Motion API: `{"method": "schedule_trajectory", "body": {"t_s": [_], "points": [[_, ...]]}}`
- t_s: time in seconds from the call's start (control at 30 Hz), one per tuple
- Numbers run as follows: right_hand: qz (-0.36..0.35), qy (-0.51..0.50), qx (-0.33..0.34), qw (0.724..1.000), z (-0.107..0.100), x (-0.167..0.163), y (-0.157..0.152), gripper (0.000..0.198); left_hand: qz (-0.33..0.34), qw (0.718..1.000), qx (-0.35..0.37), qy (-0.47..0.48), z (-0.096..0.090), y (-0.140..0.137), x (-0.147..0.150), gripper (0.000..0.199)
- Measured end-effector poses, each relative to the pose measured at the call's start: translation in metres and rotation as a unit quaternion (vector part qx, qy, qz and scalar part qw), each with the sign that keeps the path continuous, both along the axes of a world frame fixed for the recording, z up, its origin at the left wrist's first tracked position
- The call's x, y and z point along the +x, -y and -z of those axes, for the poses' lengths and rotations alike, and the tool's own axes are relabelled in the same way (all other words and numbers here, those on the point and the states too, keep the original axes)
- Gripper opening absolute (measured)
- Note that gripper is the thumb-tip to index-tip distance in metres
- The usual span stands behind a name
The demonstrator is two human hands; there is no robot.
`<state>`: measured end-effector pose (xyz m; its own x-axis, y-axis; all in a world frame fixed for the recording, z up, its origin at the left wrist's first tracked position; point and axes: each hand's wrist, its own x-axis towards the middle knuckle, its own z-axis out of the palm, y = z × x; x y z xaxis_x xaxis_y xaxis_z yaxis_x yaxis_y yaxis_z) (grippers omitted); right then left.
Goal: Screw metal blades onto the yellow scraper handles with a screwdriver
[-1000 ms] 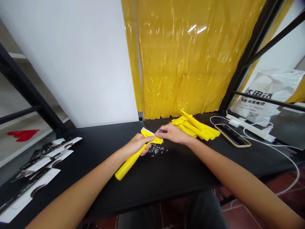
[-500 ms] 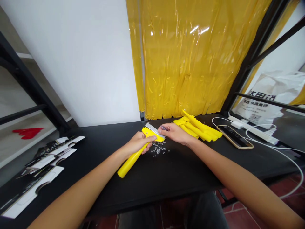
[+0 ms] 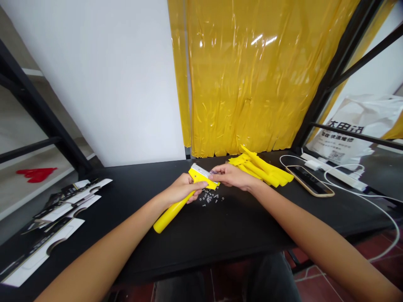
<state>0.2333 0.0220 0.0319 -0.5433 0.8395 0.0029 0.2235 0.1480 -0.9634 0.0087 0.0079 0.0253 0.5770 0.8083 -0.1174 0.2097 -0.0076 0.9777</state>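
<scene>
My left hand [image 3: 185, 188] is wrapped round the neck of a yellow scraper [image 3: 172, 214], its thumb pressed on the flat head. The handle slants down toward the lower left. Along the head's far edge lies a silvery metal plate [image 3: 199, 169], with a small hole showing in the yellow beside it. At the plate's right end, my right hand [image 3: 235, 176] is closed, thumb and fingers pinching there; a small dark bit shows by the fingertips, too small to name. Loose small screws and nuts [image 3: 208, 197] are scattered on the black table [image 3: 189, 247] just below the head.
More yellow scraper handles [image 3: 262, 167] are piled right of my right hand. Farther right lie a phone [image 3: 310, 181], a white power strip [image 3: 343, 174] and white cables. Printed card sleeves [image 3: 59, 239] are stacked at the left. A yellow plastic curtain [image 3: 252, 84] hangs behind.
The metal plate has come down against the yellow head, where it stood at an angle before. The scraper has turned slightly, and my right hand's fingers have shifted a little along the plate.
</scene>
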Motion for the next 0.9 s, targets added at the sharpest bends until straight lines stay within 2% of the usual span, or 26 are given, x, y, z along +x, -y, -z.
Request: {"method": "schedule_trajectory", "body": {"t_s": [0.17,0.4,0.6,0.77,0.9], "points": [[-0.024,-0.021,-0.038,0.999,0.002,0.003,-0.004,0.031,-0.008,1.0,0.001,-0.009,0.001,-0.003,-0.002,0.043],[-0.033,-0.006,-0.049,0.998,0.008,0.005,-0.008,0.03,-0.02,1.0,-0.005,-0.019,0.004,-0.005,-0.002,0.043],[0.004,0.034,-0.018,0.999,0.004,0.001,-0.003,0.03,-0.034,0.998,-0.053,0.011,0.006,-0.009,0.0,0.04],[0.031,0.056,0.026,0.998,0.002,0.002,-0.003,0.023,-0.052,0.994,-0.086,0.038,0.006,-0.011,0.0,0.037],[0.031,0.061,0.018,0.997,0.004,0.004,-0.006,0.021,-0.059,0.993,-0.091,0.047,0.006,-0.01,0.0,0.031]]}}
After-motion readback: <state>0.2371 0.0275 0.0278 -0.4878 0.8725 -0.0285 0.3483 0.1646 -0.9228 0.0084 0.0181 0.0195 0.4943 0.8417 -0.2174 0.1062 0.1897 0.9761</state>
